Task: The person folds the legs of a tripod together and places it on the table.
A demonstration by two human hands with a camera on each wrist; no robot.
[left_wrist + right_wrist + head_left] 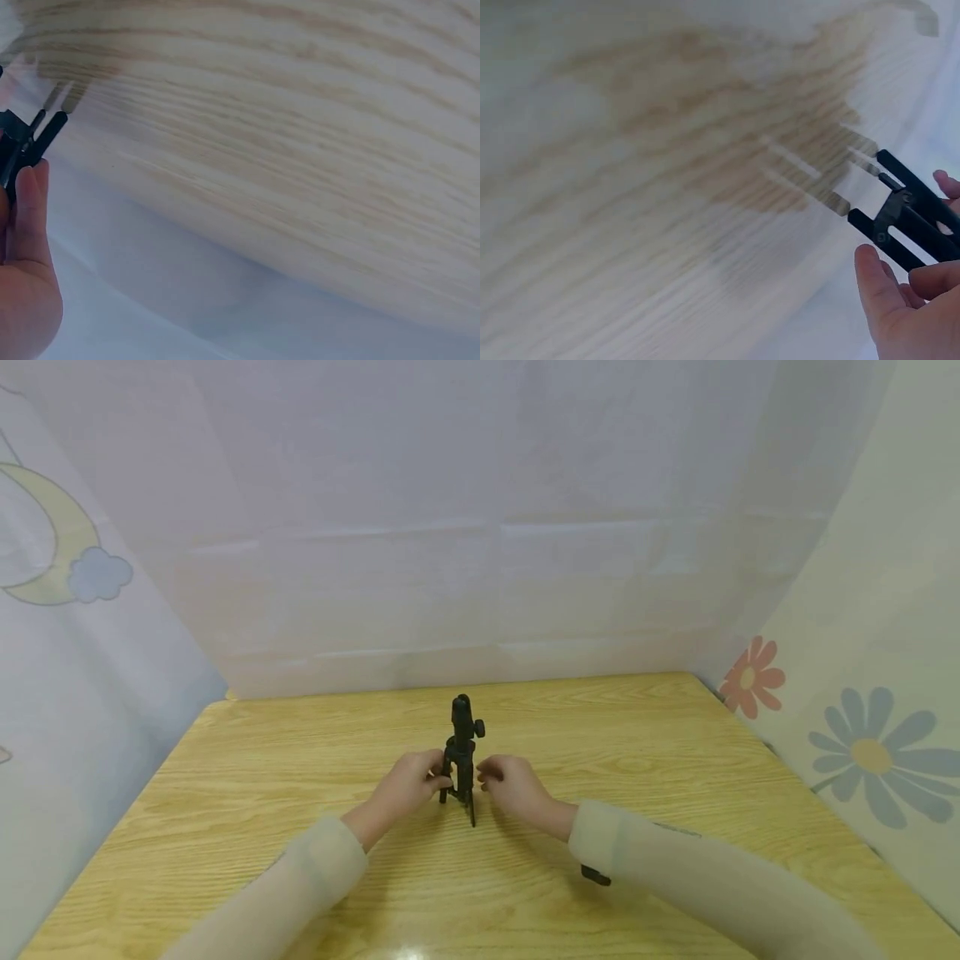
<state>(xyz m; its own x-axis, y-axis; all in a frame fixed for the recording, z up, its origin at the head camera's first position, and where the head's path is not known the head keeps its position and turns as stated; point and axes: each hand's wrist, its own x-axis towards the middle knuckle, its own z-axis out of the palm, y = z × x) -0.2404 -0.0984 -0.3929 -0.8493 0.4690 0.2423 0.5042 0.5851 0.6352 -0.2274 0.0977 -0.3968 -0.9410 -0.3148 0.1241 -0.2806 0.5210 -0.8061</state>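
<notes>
A small black tabletop tripod [464,756] stands upright on the wooden table, its legs spread a little and a knob sticking out at the right of its head. My left hand [408,783] pinches the left leg between thumb and fingers. On the other side, my right hand [519,787] is held close to the tripod with its fingers bent slightly, a narrow gap showing in the head view. In the right wrist view, the lower legs of the tripod [911,217] pass just above the right fingertips [866,259]. The left wrist view cuts off most of the tripod [49,135].
The wood-grain table [637,735] spreads out around the tripod. A pale sheet [465,527] hangs behind its far edge. Printed side sheets bound it, with a moon [63,518] at the left and flowers [870,756] at the right.
</notes>
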